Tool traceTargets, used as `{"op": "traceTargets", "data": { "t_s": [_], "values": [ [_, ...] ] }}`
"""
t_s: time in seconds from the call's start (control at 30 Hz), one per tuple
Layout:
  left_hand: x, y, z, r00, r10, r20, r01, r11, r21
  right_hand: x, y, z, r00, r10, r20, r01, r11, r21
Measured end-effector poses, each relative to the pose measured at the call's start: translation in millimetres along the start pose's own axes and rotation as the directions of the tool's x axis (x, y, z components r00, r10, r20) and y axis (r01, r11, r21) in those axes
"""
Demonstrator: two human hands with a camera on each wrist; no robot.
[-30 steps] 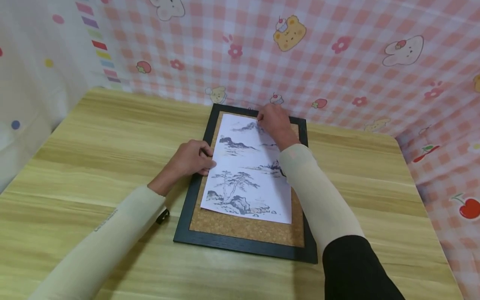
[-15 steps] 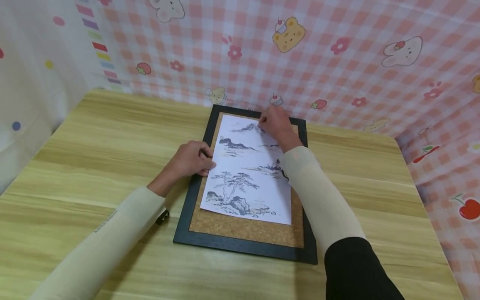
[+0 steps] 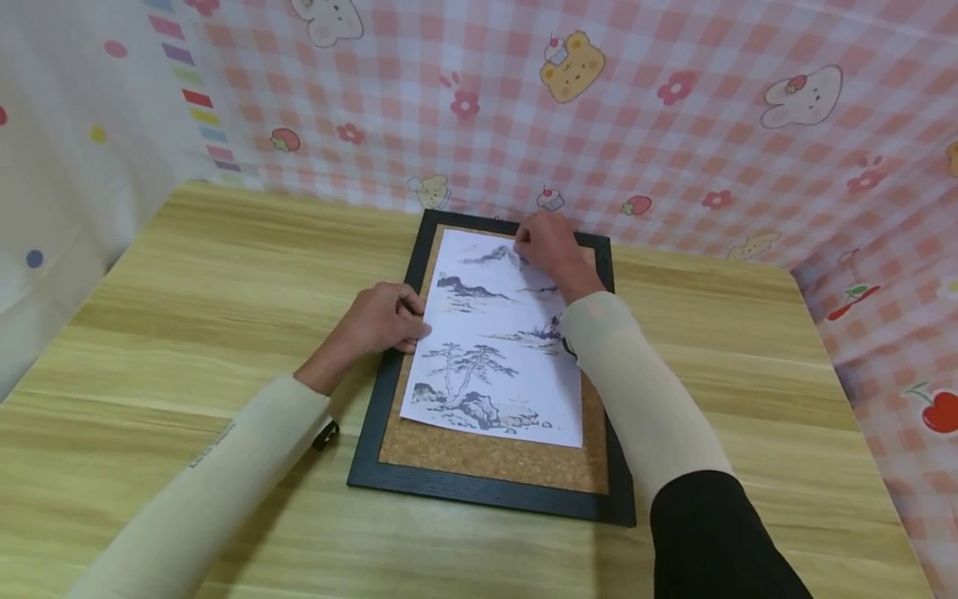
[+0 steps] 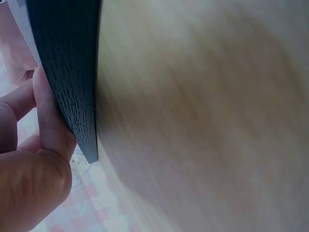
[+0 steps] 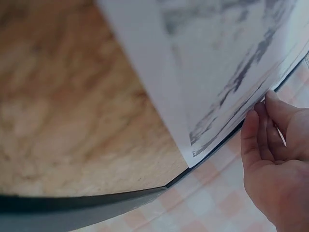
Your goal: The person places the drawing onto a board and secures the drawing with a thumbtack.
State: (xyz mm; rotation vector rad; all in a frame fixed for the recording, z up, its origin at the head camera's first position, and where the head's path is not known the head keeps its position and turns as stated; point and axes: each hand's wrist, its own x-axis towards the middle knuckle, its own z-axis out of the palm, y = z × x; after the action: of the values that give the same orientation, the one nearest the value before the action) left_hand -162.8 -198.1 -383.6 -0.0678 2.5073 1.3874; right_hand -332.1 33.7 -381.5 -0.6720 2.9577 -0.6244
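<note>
A white sheet of paper printed with an ink landscape of mountains, trees and rocks lies on a black-framed cork board. At the sheet's left edge, my left hand holds the paper, the thumb tip lying over it. In the left wrist view, fingers of the left hand reach over the textured black frame. My right hand pinches at the sheet's top edge. The right wrist view shows the right hand with thumb and fingers together there; whatever lies between the fingertips is hidden.
The board rests on a light wood-grain table, its far end close to a pink checked cloth with cartoon prints. A white dotted cloth hangs at the left. Beside the left wrist is a small black strap piece.
The right fingertips have shifted only slightly along the top of the sheet. The left hand, the paper and the board stay practically where they were; the head view moves a little.
</note>
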Motion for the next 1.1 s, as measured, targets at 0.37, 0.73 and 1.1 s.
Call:
{"op": "traceTargets", "data": {
  "t_s": [0.37,0.73,1.1],
  "values": [
    [0.1,0.5,2.9,1.000,-0.007,0.007,0.007,1.000,-0.008,1.7,-4.3,5.6,1.000,-0.003,-0.021,0.001,0.993,-0.117],
    [0.8,1.2,1.4,1.000,-0.015,0.003,0.015,1.000,-0.009,-1.5,-0.3,5.8,0.995,-0.042,-0.091,0.042,0.999,-0.004],
    [0.4,0.6,0.9,1.000,0.005,0.005,-0.005,1.000,-0.006,-2.8,0.1,2.7,0.995,-0.029,-0.100,0.032,0.999,0.026]
  ]
}}
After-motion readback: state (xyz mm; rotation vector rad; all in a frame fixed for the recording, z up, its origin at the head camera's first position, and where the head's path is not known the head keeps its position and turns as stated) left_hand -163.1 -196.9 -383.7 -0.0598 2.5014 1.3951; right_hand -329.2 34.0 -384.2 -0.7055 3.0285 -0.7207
